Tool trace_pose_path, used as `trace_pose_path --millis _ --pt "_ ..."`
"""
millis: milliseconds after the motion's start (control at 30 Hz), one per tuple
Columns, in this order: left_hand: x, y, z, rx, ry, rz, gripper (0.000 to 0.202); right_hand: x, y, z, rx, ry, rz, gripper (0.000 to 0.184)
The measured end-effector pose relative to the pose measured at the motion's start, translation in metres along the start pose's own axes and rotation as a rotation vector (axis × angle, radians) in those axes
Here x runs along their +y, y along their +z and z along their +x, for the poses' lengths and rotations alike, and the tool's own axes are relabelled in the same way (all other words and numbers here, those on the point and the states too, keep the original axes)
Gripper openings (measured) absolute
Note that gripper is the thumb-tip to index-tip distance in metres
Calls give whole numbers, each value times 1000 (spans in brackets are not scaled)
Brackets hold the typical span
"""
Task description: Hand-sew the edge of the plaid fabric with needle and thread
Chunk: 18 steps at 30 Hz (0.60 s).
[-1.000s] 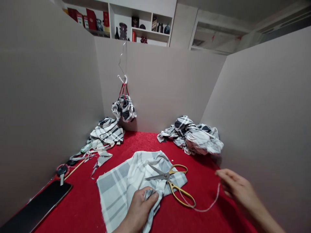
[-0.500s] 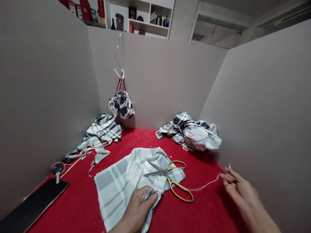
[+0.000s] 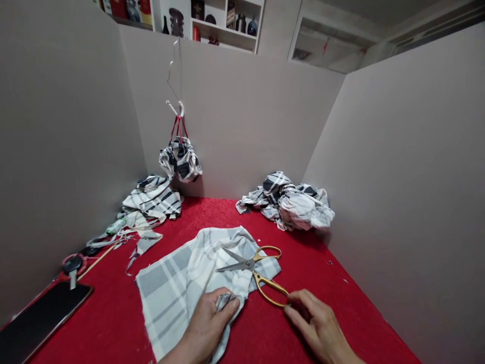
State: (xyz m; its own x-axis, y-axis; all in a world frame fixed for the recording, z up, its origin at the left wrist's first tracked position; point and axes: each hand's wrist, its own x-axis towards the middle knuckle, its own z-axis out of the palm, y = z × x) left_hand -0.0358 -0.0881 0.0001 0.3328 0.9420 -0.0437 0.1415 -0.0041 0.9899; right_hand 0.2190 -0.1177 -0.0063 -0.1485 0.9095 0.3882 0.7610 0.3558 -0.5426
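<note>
A grey-and-white plaid cloth (image 3: 166, 285) lies spread on the red surface. My left hand (image 3: 208, 321) is closed on its gathered near edge, thumb on top. Gold-handled scissors (image 3: 248, 264) rest on the cloth with their blades apart. At the end of their lower handle loop, my right hand (image 3: 320, 323) has thumb and fingertips closed around the rim. The needle-like piece and pale thread seen earlier at the right hand cannot be made out now.
Crumpled plaid cloth (image 3: 303, 207) sits at the back right. More plaid cloth (image 3: 155, 197) and scraps (image 3: 147, 241) lie at the left, near keys (image 3: 73, 268) and a phone (image 3: 41, 318). A plaid pouch (image 3: 184, 162) hangs from a white hook (image 3: 181, 108). Grey panels (image 3: 235, 111) enclose the surface.
My right hand has moved left and down from the right side to the scissors' lower handle. My left hand keeps its hold on the cloth. The whole view has shifted slightly.
</note>
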Motion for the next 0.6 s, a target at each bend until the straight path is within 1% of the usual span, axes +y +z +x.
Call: trace_pose_path --millis 100,233,300,367,433,500,567,600 --pt "0 0 -1 4 -2 6 36 2 6 1 -61 -130 -124 20" --pt "2 0 -1 6 -5 23 37 8 15 6 -65 -271 -314 42" --pt "4 -3 -1 8 -10 8 37 7 15 10 -54 -347 -393 47" --pt "9 -10 -1 -24 -13 -26 36 4 9 15 -42 -407 -454 47" --pt "16 -21 -2 -126 -12 -55 35 2 -1 23 -32 -439 -498 45" --pt "23 -35 -3 -281 -49 -47 31 3 -12 33 -27 -445 -531 45" --pt "29 -48 -5 -413 -91 -61 25 8 -18 43 -26 -437 -550 47" --pt "32 -54 -7 -452 -89 -62 23 12 -19 47 -28 -430 -552 49"
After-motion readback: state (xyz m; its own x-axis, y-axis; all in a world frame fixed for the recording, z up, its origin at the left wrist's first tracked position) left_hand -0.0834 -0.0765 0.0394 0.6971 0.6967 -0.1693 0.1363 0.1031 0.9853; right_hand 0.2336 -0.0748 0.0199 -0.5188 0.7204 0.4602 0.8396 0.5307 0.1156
